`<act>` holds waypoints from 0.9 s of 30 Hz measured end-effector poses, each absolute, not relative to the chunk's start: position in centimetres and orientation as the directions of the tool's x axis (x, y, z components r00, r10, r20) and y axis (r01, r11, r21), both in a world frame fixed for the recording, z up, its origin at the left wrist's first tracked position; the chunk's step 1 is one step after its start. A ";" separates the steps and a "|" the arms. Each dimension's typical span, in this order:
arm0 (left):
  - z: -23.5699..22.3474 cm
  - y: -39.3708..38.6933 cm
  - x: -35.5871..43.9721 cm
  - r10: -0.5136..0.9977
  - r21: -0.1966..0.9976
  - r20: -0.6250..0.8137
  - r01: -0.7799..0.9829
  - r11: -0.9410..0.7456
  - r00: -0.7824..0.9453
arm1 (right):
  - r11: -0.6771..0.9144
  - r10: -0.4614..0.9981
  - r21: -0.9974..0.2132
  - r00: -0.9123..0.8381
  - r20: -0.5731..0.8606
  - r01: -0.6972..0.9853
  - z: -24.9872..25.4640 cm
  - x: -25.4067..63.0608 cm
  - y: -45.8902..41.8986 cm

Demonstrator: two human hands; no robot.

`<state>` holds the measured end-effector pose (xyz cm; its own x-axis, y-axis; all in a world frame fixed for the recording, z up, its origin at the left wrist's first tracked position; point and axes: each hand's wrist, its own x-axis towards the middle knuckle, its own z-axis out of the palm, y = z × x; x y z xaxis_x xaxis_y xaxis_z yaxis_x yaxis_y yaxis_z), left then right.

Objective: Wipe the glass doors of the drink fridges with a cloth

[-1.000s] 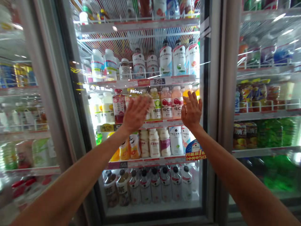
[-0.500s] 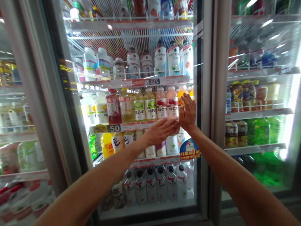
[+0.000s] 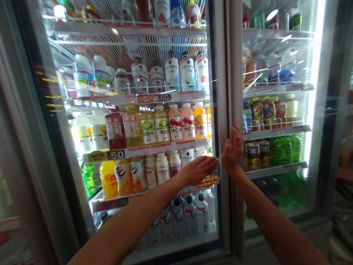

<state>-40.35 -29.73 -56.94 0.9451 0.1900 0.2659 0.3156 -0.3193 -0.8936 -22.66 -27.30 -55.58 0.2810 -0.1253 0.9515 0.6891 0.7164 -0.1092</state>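
My left hand (image 3: 200, 170) is flat, with its fingers stretched to the right, in front of the lower shelves of a glass-door drinks fridge. Its fingertips are close to the metal door frame (image 3: 224, 110) and cover part of a blue and red promotional sign (image 3: 210, 182). My right hand (image 3: 232, 150) is up against the metal edge between two fridge doors, fingers pointing up and slightly bent, with nothing seen in it. Whether it presses on the metal I cannot tell. Behind the glass, an orange-capped drink bottle (image 3: 200, 119) stands on the middle shelf, left of my hands.
Several shelves of bottled drinks fill this fridge, including a red bottle (image 3: 115, 129) and yellow juice bottles (image 3: 108, 176). A price label (image 3: 116, 154) reads 5.0. To the right, a neighbouring fridge holds green bottles (image 3: 278, 151). Another metal frame (image 3: 16, 92) runs along the left.
The view has turned to the right. Both hands have moved right and lower across the fridge front, and have come apart; my right hand is now at the door's metal edge.
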 end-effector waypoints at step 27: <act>-59.8 -35.9 -58.2 0.295 -0.895 0.269 0.351 -0.275 0.917 | 0.792 -0.034 0.070 -0.071 0.997 0.607 -62.1 -33.1 -30.6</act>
